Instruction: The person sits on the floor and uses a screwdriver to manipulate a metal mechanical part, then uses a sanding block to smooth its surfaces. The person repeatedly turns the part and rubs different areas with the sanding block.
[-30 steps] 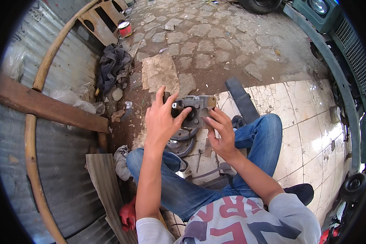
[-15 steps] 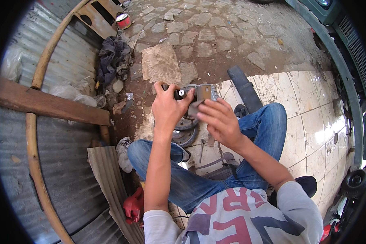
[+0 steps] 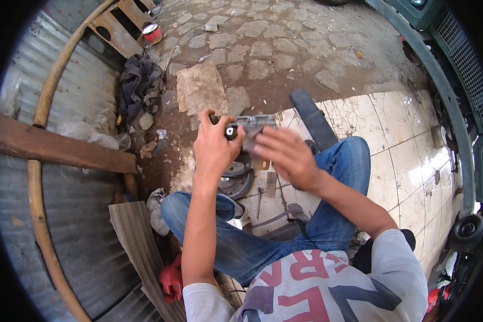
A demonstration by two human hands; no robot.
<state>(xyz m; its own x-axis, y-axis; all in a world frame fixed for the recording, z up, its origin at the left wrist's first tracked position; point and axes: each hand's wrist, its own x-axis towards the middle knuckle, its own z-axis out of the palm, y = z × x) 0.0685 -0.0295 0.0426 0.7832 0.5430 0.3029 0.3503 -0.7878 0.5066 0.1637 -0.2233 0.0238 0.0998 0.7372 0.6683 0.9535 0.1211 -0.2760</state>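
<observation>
Cracked white floor tiles (image 3: 392,134) meet cobbles in the upper frame, a corrugated metal wall at left. At centre, the left hand (image 3: 213,145) wraps shut around the left end of a grey cast-metal caliper-like part (image 3: 250,127), whose long axis runs left to right. The right hand (image 3: 285,155), blurred, fingers spread, lies over its right end, just below; whether it grips I cannot tell.

Counts: two hands, one metal part, two discs.
One left hand (image 3: 213,147), one right hand (image 3: 284,155), one grey metal caliper (image 3: 254,124) centre frame; two round metal discs (image 3: 235,180) below; one red can (image 3: 152,34) upper left.
</observation>
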